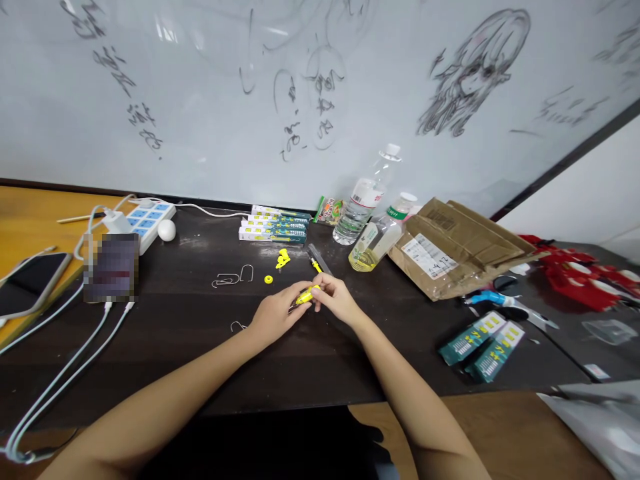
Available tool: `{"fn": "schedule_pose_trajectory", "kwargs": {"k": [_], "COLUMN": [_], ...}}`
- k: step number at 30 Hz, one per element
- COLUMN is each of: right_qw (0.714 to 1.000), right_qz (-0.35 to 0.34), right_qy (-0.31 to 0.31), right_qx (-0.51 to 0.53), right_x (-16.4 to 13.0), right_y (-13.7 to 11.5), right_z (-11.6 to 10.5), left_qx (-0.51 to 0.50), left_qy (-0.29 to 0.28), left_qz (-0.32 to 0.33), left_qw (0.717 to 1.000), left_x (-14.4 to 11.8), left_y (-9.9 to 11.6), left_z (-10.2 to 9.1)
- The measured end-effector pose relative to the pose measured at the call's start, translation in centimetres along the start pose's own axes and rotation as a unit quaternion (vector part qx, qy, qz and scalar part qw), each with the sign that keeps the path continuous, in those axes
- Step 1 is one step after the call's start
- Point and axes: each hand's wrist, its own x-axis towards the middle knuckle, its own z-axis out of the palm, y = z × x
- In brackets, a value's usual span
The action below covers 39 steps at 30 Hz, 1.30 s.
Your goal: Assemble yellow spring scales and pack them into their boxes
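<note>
My left hand (277,313) and my right hand (336,298) meet over the dark table (200,333), both pinching a small yellow plastic part (306,295) between the fingertips. Just beyond them lie a yellow ring (269,279), another yellow piece (283,258) and a grey blade-like strip with a yellow tip (318,260). Bent wire clips (233,277) rest to the left, and a smaller wire piece (239,326) sits near my left wrist.
Stacked green-and-white boxes (273,225) lie at the back; similar boxes (483,347) at the right. Two plastic bottles (365,197), a cardboard package (457,247), blue-handled pliers (495,300), a power strip (145,220) with cables and a phone (30,283) surround the area. A whiteboard stands behind.
</note>
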Motion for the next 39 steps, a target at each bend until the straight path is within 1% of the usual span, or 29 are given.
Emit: {"fn": "schedule_pose_trajectory", "kwargs": {"k": [3, 6, 9, 12, 14, 18, 23, 27, 33, 36, 39], "right_qw": [0.999, 0.999, 0.999, 0.998, 0.997, 0.997, 0.997, 0.996, 0.995, 0.995, 0.995], "right_qz": [0.004, 0.004, -0.002, -0.005, 0.000, 0.017, 0.016, 0.015, 0.006, 0.001, -0.021], "right_qy": [0.031, 0.042, 0.030, -0.001, -0.008, 0.001, 0.005, 0.002, -0.005, -0.002, 0.010], "right_qx": [-0.013, -0.004, 0.027, 0.063, 0.071, 0.070, 0.078, 0.083, 0.095, 0.097, 0.102], "right_x": [0.1, 0.2, 0.2, 0.2, 0.3, 0.4, 0.4, 0.4, 0.5, 0.4, 0.3], "right_y": [0.4, 0.4, 0.1, -0.1, -0.1, 0.2, 0.5, 0.7, 0.5, 0.2, 0.0], "right_z": [0.7, 1.3, 1.3, 0.7, 0.4, 0.3, 0.7, 1.0, 1.3, 0.9, 0.6], "left_qx": [0.005, 0.012, 0.018, 0.021, 0.028, 0.055, 0.072, 0.098, 0.140, 0.133, 0.110], "left_qy": [0.010, 0.016, 0.009, 0.006, 0.008, 0.015, 0.016, 0.019, 0.011, 0.022, 0.042], "left_qz": [-0.007, -0.009, 0.003, 0.024, 0.027, 0.023, 0.036, 0.042, 0.033, 0.044, 0.061], "left_qw": [1.000, 1.000, 1.000, 0.999, 0.999, 0.998, 0.997, 0.994, 0.990, 0.990, 0.991], "left_x": [0.0, 0.0, 0.1, 0.1, 0.0, 0.0, 0.1, 0.1, 0.3, 0.3, 0.4], "left_y": [-0.2, -0.5, -0.8, -1.0, -1.2, -1.6, -2.0, -1.9, -1.7, -1.9, -2.2], "left_z": [0.1, 0.1, 0.1, 0.1, 0.1, 0.2, 0.3, 0.0, -0.6, -0.5, -0.3]}}
